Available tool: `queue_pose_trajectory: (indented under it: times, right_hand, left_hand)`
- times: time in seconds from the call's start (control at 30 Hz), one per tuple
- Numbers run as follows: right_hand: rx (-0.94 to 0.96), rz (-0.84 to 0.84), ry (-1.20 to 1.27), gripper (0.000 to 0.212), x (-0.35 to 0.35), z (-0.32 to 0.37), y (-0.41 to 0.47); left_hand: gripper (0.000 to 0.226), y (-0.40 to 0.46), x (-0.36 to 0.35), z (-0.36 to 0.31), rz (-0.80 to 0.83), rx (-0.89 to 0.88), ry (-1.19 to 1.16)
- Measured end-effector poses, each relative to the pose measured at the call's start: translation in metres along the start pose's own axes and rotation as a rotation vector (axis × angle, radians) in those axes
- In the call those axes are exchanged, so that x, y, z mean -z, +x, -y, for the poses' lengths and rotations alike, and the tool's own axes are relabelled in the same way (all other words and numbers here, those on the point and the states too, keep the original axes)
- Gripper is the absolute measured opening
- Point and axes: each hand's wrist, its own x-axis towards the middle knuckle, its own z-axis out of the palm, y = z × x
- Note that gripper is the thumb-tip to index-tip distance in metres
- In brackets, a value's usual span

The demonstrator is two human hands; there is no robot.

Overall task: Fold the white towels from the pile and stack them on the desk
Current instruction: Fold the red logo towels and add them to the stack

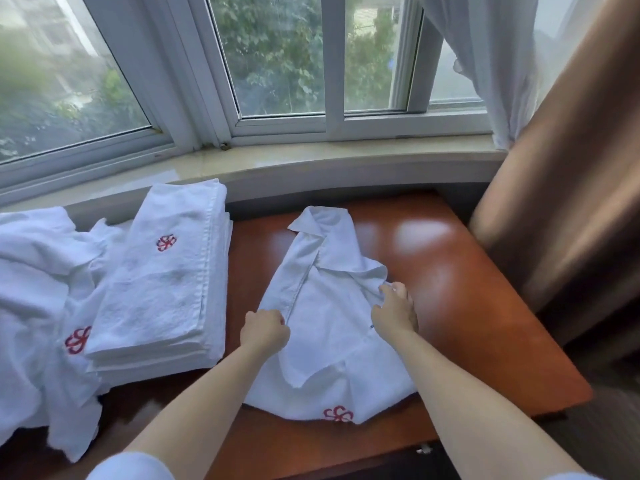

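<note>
We face a bay window (277, 64) with white frames; its panes show green trees and a pale building outside. Below the frames we see a glossy, light stone sill (311, 161) that curves with the bay. At the right we note a sheer white curtain (485, 57), with a heavier brown drape (561, 202) beside it. The desk (467, 289) has a polished reddish-brown wood top, and we see daylight reflected on it as soft bright patches.
</note>
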Motion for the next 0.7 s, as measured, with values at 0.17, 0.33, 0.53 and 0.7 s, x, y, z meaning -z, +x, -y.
queue_pose_trajectory:
  times: [0.17, 0.33, 0.53, 0.7]
  right_hand:
    - [0.187, 0.054, -0.277, 0.047, -0.012, 0.020, 0.034]
    - [0.313, 0.270, -0.419, 0.045, -0.030, 0.033, 0.050]
    - [0.252, 0.281, -0.523, 0.048, -0.032, 0.044, 0.076]
    - [0.171, -0.036, -0.318, 0.036, -0.021, 0.053, 0.104]
  left_hand:
    - [0.037, 0.033, -0.002, -0.001, 0.038, -0.173, -0.004]
    - [0.066, 0.058, -0.005, -0.007, 0.104, -0.201, 0.120]
    - [0.033, 0.083, 0.001, -0.007, 0.004, -0.241, 0.340]
    - [0.032, 0.106, 0.026, -0.014, 0.398, -0.005, 0.680]
